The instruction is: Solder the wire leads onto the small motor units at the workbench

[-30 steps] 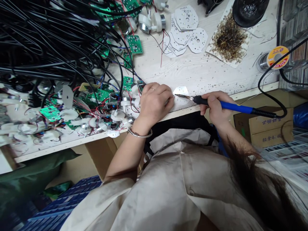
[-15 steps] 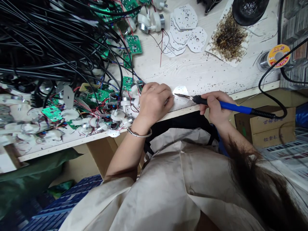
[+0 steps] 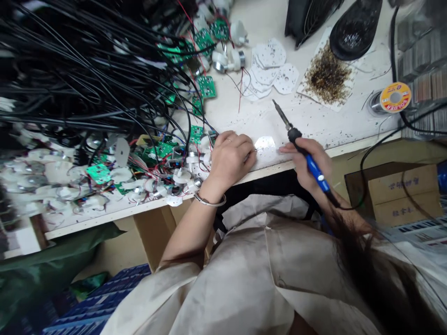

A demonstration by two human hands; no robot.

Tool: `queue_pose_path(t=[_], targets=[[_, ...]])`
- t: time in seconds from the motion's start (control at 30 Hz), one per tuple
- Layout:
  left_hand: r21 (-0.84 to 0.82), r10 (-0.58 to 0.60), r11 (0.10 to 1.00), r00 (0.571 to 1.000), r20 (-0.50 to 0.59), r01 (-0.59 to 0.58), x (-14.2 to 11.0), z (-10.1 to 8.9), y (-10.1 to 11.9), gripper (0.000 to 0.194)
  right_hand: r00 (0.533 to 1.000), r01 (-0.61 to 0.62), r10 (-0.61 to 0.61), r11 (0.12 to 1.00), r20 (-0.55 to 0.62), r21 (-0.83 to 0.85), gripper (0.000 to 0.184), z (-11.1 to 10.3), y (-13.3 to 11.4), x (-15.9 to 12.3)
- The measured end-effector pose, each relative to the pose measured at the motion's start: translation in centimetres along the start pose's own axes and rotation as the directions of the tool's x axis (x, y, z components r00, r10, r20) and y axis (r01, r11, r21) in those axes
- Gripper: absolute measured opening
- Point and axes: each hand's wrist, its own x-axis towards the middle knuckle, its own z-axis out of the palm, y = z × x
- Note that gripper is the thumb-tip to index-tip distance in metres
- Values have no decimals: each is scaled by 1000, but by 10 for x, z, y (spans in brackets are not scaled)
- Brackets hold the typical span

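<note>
My left hand [image 3: 232, 158] rests on the bench edge, fingers curled together beside a white octagonal LED board [image 3: 265, 146]; anything in them is too small to make out. My right hand [image 3: 309, 160] grips a blue-handled soldering iron [image 3: 316, 170], and its bare metal tip stands clear of the board, up and to the left. Just left of my left hand lies a jumble of wired green circuit boards [image 3: 162, 150] and white motor units [image 3: 182, 176].
Thick bundles of black cable [image 3: 87, 79] cover the bench's left side. Further back lie stacked white LED boards [image 3: 268, 70], a card of brown flux debris [image 3: 328, 77], a solder spool [image 3: 395, 97] and a black fan guard [image 3: 310, 18]. A cardboard box [image 3: 391, 195] sits below the bench.
The iron has swung from lying level, tip at the board, to pointing up and away from it. My right hand has rotated with it. The whole view has shifted slightly.
</note>
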Motion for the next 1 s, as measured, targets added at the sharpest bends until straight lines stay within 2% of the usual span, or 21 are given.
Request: queue_pose_path(t=[0.07, 0.13, 0.2, 0.27, 0.33, 0.4, 0.47, 0.53, 0.63, 0.73, 0.8, 0.87, 0.93, 0.97, 1.0], targets=[[38, 21, 999, 999, 27, -22, -1, -4, 2, 19, 969, 242, -226, 950, 101, -195, 36, 3, 6, 2], [57, 13, 998, 999, 53, -16, 1, -10, 4, 23, 928, 368, -328, 878, 176, -306, 37, 6, 11, 3], [47, -56, 997, 998, 38, 54, 9, -18, 4, 25, 917, 396, -343, 852, 206, -343, 33, 8, 14, 3], [47, -207, 977, 978, -37, 208, 25, -22, 2, 23, 918, 393, -336, 846, 210, -360, 28, 9, 14, 3], [65, -366, 924, 922, -127, 376, 48, -21, -3, 21, 924, 381, -328, 836, 198, -394, 24, 10, 14, 3], [79, -453, 881, 880, -142, 467, 72, -16, -10, 21, 927, 374, -327, 820, 183, -433, 21, 11, 14, 3], [83, -502, 857, 860, -87, 509, 92, -10, -17, 13, 923, 384, -344, 805, 172, -452, 20, 11, 13, 4], [53, -523, 849, 850, -64, 526, 103, -5, -23, 16, 917, 399, -362, 804, 170, -440, 19, 12, 14, 5], [-38, -506, 862, 852, -132, 506, 105, -2, -40, 21, 909, 417, -377, 814, 177, -405, 20, 13, 14, 5], [-204, -485, 871, 849, -208, 447, 105, -3, -68, 28, 911, 411, -379, 811, 162, -417, 20, 13, 15, 5], [-435, -549, 787, 818, -170, 438, 110, -10, -85, 29, 915, 401, -376, 806, 145, -436, 19, 14, 15, 5], [-698, -618, 574, 786, -25, 429, 118, -19, -94, 22, 917, 395, -375, 803, 135, -446, 19, 15, 15, 4], [-859, -627, 329, 770, 113, 393, 126, -29, -93, 24, 922, 382, -366, 805, 126, -453, 19, 16, 16, 4], [-895, -635, 249, 760, 137, 370, 128, -33, -89, 30, 925, 374, -359, 809, 122, -454, 19, 16, 17, 4], [-915, -647, 214, 751, 129, 342, 128, -34, -84, 36, 929, 365, -351, 814, 119, -452, 19, 16, 17, 3]])
